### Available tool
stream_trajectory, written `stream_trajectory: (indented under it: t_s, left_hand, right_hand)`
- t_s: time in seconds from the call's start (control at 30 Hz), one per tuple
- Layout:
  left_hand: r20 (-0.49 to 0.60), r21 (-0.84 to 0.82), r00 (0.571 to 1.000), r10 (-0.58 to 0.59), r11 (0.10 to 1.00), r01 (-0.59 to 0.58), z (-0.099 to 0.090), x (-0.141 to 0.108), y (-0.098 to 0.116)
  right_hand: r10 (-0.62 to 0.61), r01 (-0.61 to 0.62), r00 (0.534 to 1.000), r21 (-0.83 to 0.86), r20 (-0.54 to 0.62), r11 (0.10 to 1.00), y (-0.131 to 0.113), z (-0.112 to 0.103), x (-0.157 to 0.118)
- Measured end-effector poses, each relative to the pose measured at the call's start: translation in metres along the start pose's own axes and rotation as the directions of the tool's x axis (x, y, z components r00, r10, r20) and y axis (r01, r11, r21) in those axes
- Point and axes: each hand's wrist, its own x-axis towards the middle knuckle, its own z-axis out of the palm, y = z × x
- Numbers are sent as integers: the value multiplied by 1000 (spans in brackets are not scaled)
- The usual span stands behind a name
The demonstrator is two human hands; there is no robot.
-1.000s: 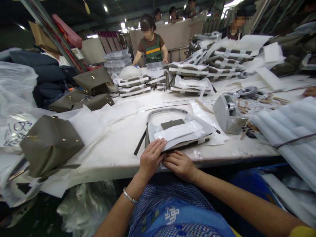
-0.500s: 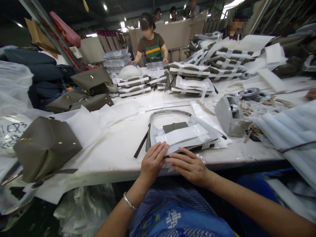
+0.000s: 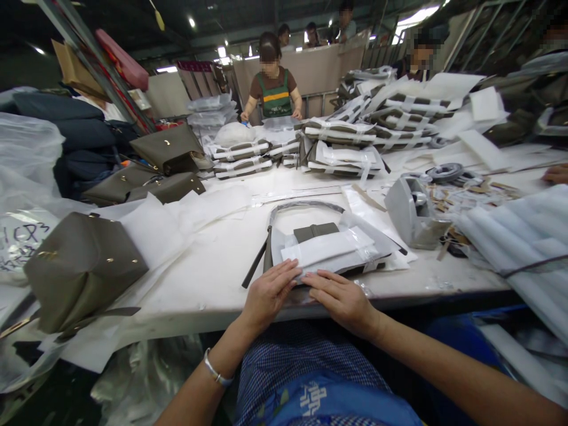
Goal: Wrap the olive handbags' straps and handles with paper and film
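A factory workshop was indicated by the bulk of like goods. Olive bags (image 3: 84,266) were set toward the left edge of a long white counter (image 3: 213,260), and wrapped bundles (image 3: 341,131) were stacked toward its far edge. Loose white sheets (image 3: 153,228) were strewn about, and what looked like a tape dispenser (image 3: 412,216) was placed toward the right. Beyond the far edge, an aproned co-worker (image 3: 275,94) was seen, and the dark hall was lit by ceiling lamps (image 3: 192,22).

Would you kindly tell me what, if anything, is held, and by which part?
A grip cannot be confirmed: left hand and right hand touch the near edge of the wrapped bag.
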Motion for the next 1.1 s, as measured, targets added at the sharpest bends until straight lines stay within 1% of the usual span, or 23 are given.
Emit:
stream_trajectory:
  t_s: [0.07, 0.13, 0.27, 0.33, 0.4, 0.47, 0.57, 0.63, 0.77, 0.83, 0.9, 0.97, 1.03, 1.1]
  left_hand:
    - [-61, 20, 997, 50, 999, -49, 6, 0, -4]
    - [-106, 50, 991, 79, 996, -74, 12, -1, -5]
    - [-147, 95, 983, 110, 991, -97, 17, -3, -3]
    - [-158, 101, 982, 100, 991, -85, 17, -3, -2]
    - [-155, 116, 985, 72, 992, -54, 16, -3, 0]
    - [-125, 163, 990, 65, 986, -44, 14, -3, 3]
    - [-60, 251, 991, 117, 963, -98, 13, -2, 10]
    - [-42, 270, 989, 140, 955, -123, 13, 0, 14]
    - [-35, 274, 991, 127, 955, -113, 14, 3, 21]
    - [-32, 272, 992, 122, 956, -109, 15, 5, 23]
    - [-40, 265, 992, 120, 958, -105, 15, 6, 25]
    - [-50, 254, 993, 107, 963, -91, 17, 7, 26]
    - [-62, 230, 995, 80, 971, -64, 19, 6, 26]
    - [-80, 198, 996, 47, 980, -31, 22, 5, 25]
  right_hand:
    - [11, -11, 1000, 8, 4, 1000, 0, 0, 0]
    - [15, -15, 1000, 24, 9, 1000, -1, 0, 0]
    - [21, -21, 1000, 26, 8, 999, -1, 0, 0]
    - [26, -26, 1000, 21, 8, 999, -2, 1, 0]
    - [34, -34, 999, 24, 4, 999, -2, 1, 0]
    - [42, -42, 999, 29, -5, 999, -3, 2, 0]
    - [45, -45, 999, 33, -11, 998, -4, 3, 0]
    - [54, -54, 998, 38, -14, 998, -3, 4, -1]
    - [91, -88, 995, 54, -50, 995, -1, 4, -7]
    - [89, -85, 994, 59, -66, 995, -1, 3, -10]
    - [90, -85, 994, 74, -58, 994, -2, 1, -11]
    - [120, -115, 992, 90, -44, 989, -4, 0, -11]
    - [154, -152, 988, 78, -25, 985, -6, -1, -10]
    - [151, -150, 989, 55, -5, 987, -7, -2, -9]
